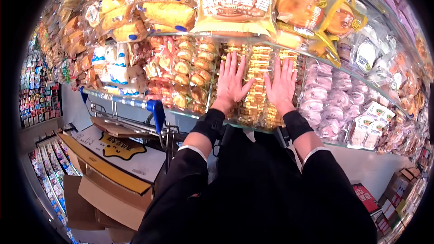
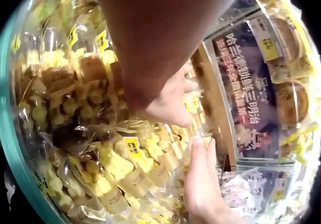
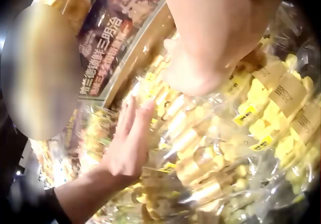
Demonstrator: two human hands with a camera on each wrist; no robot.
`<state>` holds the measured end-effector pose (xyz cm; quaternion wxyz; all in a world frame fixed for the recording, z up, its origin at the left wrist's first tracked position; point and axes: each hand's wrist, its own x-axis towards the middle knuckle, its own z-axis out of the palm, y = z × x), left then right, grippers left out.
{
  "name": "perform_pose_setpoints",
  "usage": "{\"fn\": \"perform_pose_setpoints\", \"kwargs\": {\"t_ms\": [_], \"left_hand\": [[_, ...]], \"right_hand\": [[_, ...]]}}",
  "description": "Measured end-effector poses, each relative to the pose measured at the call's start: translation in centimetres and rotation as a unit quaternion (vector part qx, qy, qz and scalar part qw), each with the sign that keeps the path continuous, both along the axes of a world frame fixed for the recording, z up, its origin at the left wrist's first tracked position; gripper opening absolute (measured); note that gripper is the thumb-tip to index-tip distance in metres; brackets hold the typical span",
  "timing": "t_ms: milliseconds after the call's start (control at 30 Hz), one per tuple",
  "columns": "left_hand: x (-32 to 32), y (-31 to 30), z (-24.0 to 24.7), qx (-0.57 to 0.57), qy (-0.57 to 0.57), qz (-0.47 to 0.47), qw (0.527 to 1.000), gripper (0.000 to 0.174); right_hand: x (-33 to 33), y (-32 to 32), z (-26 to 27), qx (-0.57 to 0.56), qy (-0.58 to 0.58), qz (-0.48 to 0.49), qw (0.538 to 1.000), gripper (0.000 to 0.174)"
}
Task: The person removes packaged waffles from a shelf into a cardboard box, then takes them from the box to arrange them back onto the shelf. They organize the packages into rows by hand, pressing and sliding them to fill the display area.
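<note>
Rows of gold-wrapped packets [image 1: 257, 81] fill the middle shelf section. Over their left side lies my left hand [image 1: 232, 83], fingers straight and slightly spread, palm down. My right hand [image 1: 281, 86] lies the same way on the right side, thumb toward the left hand. Neither hand grips a packet. In the left wrist view, packets [image 2: 115, 163] in clear film with yellow labels stand in rows beneath the left hand [image 2: 168, 96]. The right wrist view shows the right hand [image 3: 195, 71] over similar packets [image 3: 190, 148]; how firmly the palms touch is hidden.
Round pastries [image 1: 183, 65] fill the section to the left, pale purple packs [image 1: 323, 92] the one to the right. Large yellow bread bags [image 1: 235, 2] sit on the upper glass shelf. At lower left stand a blue-handled cart [image 1: 117, 99] and an open cardboard box [image 1: 113, 194].
</note>
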<state>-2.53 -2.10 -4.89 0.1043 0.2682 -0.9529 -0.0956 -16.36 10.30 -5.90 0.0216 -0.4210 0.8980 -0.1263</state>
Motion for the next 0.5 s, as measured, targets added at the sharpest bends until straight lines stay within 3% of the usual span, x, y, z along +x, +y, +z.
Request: {"fn": "perform_pose_setpoints", "kwargs": {"t_ms": [500], "left_hand": [[0.6, -0.9, -1.7, 0.078, 0.032, -0.018, 0.996, 0.082]], "right_hand": [[-0.5, 0.7, -1.5, -0.034, -0.03, 0.038, 0.998, 0.073]]}}
